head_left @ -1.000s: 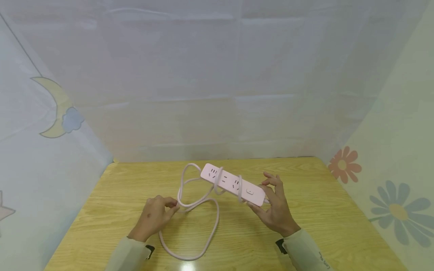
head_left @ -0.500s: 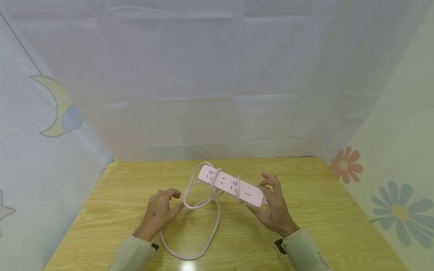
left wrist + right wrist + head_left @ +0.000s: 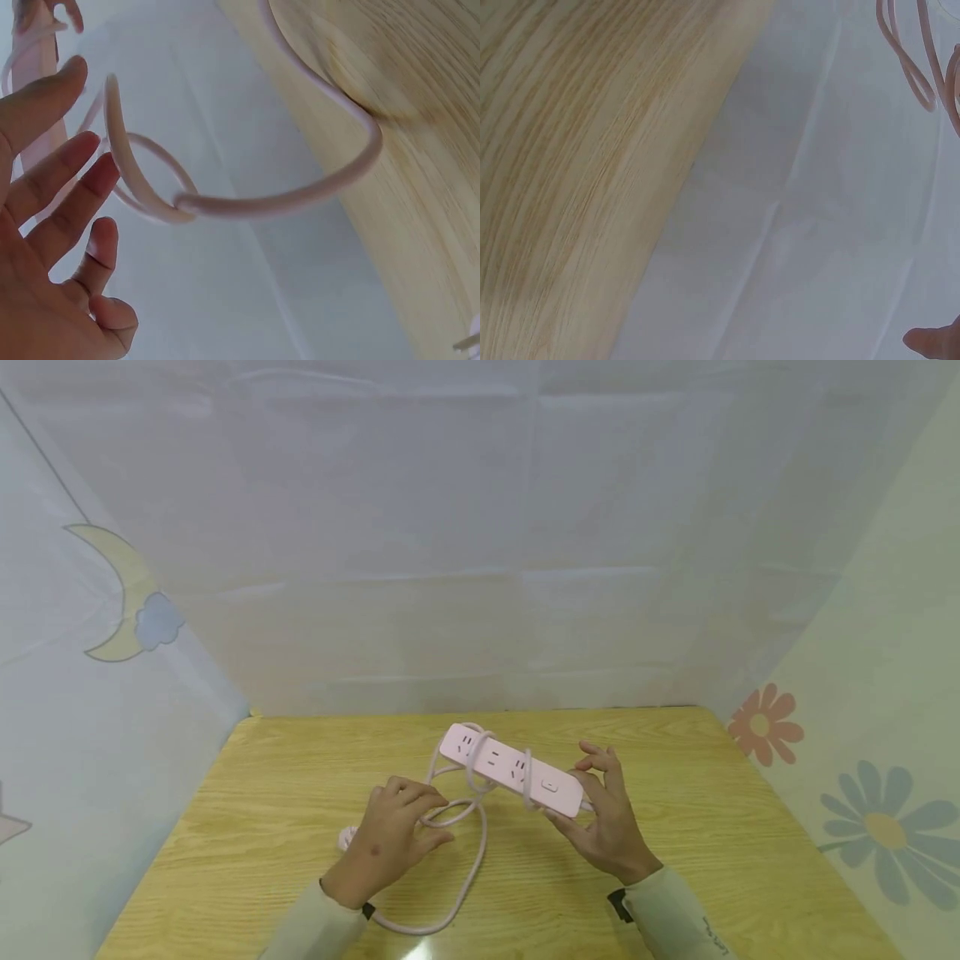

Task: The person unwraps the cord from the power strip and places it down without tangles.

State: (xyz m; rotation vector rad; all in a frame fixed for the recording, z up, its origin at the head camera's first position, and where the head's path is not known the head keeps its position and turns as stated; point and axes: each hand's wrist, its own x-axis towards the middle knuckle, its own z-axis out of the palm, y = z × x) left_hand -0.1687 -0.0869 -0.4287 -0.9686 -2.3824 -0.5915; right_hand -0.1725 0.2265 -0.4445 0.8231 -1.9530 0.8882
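Observation:
A pink power strip (image 3: 510,768) is held tilted above the table in the head view, its left end higher. My right hand (image 3: 611,827) grips its right end between thumb and fingers. The strip's pink cord (image 3: 480,852) winds around the body in loops and hangs in a loose curve to the left. My left hand (image 3: 393,835) is beside the hanging loop. In the left wrist view its spread fingers (image 3: 60,202) lie close to the cord loop (image 3: 127,165); whether they touch it I cannot tell. Behind the left hand the plug (image 3: 347,837) shows, partly hidden.
The wooden table (image 3: 712,827) extends beneath both hands. A pale cloth backdrop (image 3: 480,568) rises behind its far edge, with printed side cloths left and right showing a moon (image 3: 123,593) and flowers (image 3: 885,829).
My left hand has let go of the cord loop and moved right, toward the strip. The loop has swung right, and the plug has come into view. The right hand keeps its grip.

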